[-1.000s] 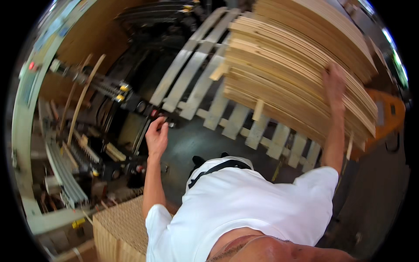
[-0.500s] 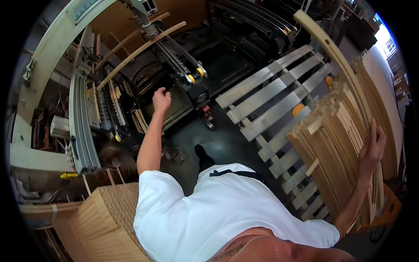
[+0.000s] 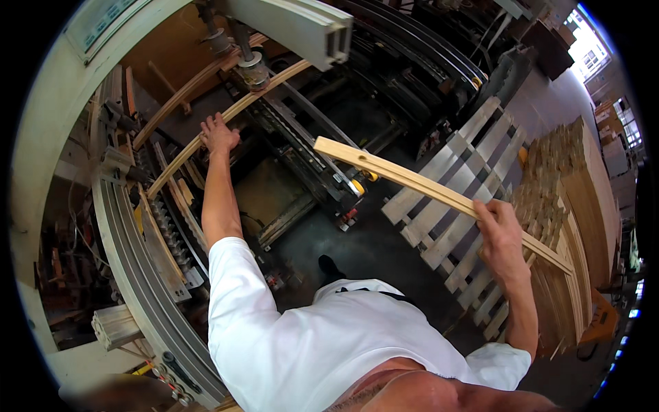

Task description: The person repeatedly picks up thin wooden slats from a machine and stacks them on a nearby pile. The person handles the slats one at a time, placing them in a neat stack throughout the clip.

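My right hand (image 3: 501, 237) is closed around a pale curved wooden slat (image 3: 412, 180), which slants across in front of me. A small dark hole shows near its raised far-left end. Ahead on the left, my left hand (image 3: 220, 136) reaches to a second curved wooden slat (image 3: 180, 159) lying across the machine. Its fingers are apart, with the fingertips at that slat; whether they press on it I cannot tell. A round metal press foot (image 3: 254, 72) stands over this slat further along. Behind it lies another curved wooden slat (image 3: 180, 95).
A tall stack of curved wooden slats (image 3: 576, 178) stands at my right beside a grey slatted pallet (image 3: 446, 220). The machine's black rail (image 3: 302, 141) with yellow rollers runs ahead. A curved grey metal beam (image 3: 130, 261) bends past my left, and a pale beam (image 3: 302, 34) juts overhead.
My right hand has lifted the slat off the stack and swung it leftward in front of me. My left hand has moved forward to the slat in the machine.
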Demonstrator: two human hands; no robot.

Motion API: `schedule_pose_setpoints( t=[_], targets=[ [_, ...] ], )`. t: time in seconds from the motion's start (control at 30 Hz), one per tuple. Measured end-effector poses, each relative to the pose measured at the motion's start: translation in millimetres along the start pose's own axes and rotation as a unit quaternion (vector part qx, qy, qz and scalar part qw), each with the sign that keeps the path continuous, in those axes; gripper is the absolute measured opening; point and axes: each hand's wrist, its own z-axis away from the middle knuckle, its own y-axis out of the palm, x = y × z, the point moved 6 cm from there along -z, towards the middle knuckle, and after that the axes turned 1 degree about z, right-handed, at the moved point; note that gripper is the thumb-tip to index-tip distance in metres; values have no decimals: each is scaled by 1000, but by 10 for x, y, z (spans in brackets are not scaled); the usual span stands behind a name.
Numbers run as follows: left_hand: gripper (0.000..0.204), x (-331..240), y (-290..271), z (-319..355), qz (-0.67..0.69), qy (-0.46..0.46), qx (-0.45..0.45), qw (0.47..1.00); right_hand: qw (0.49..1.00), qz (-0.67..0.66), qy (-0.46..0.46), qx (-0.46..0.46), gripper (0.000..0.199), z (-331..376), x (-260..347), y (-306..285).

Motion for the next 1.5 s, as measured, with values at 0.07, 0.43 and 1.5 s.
schedule_pose_setpoints(
  t=[0.07,0.43,1.5],
  targets=[
    [69,107,34,-58,-10,27,-58,998,999,-32,-25,7,47,-355,143,255],
    [33,-642,-57,2555,196,141,74,967,957,-139,-244,67,39,-2446,1219,2155],
    [32,-649,-1194,4658,225,-235,78,942,916,-46,-395,-53,21,-4487,3433,4150]
  ],
)
